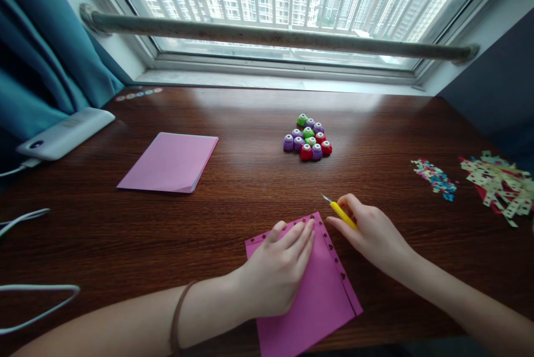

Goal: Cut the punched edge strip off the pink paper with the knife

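Observation:
A bright pink sheet of paper (321,301) lies at the table's front edge, with small shapes punched along two of its sides and thin lines beside them. My left hand (283,268) rests flat on it, fingers stretched toward its far corner and covering part of the sheet. Just right of that corner, my right hand (362,223) is closed around a yellow craft knife (342,215). Its blade points up and left, above the table and apart from the paper.
Several small craft punches (308,139) in green, purple and red stand mid-table. A stack of pink paper (171,162) lies left. Paper confetti (436,179) and cut punched strips (500,182) are at right. A white device (67,133) and white cables (37,288) lie far left.

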Motion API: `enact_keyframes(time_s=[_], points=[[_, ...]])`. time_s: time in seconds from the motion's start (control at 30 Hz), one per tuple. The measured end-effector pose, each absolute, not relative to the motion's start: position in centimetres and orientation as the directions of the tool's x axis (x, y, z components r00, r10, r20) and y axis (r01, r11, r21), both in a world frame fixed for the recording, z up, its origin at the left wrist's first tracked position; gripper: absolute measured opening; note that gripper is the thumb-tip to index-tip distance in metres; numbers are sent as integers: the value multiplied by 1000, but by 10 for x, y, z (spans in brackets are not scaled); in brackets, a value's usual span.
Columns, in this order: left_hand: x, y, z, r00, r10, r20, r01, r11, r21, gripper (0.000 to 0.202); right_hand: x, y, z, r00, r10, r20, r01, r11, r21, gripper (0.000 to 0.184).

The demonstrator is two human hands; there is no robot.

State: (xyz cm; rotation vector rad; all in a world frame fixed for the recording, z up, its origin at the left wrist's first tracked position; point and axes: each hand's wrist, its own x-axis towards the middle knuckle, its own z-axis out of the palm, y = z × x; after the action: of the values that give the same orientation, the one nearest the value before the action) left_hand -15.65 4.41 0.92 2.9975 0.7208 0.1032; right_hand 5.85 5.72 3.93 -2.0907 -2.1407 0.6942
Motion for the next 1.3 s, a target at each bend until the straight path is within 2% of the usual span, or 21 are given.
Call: enact_keyframes(time_s=[0.17, 0.23, 0.47, 0.9, 1.1, 1.3], points=[[-156, 44, 8, 905, 413, 97, 417, -909, -18, 53, 49, 77, 28, -64, 967, -246, 985, 21, -171, 35], [-157, 44, 7, 911, 394, 121, 400, -916, -36, 50, 47, 81, 25, -66, 966, -249, 991, 34, -131, 37], [-158, 40, 5, 926, 342, 160, 350, -936, -27, 37, 50, 85, 23, -82, 959, -273, 993, 55, -107, 34], [-157, 36, 2, 915, 364, 173, 382, -920, -83, 40, 51, 84, 27, -88, 954, -286, 984, 38, -175, 39], [-156, 35, 0, 924, 334, 186, 356, -929, -100, 37, 39, 85, 28, -106, 964, -245, 991, 82, -109, 44], [-157, 34, -1, 925, 317, 208, 331, -943, -35, 32, 35, 90, 29, -74, 952, -298, 996, 59, -61, 48]])
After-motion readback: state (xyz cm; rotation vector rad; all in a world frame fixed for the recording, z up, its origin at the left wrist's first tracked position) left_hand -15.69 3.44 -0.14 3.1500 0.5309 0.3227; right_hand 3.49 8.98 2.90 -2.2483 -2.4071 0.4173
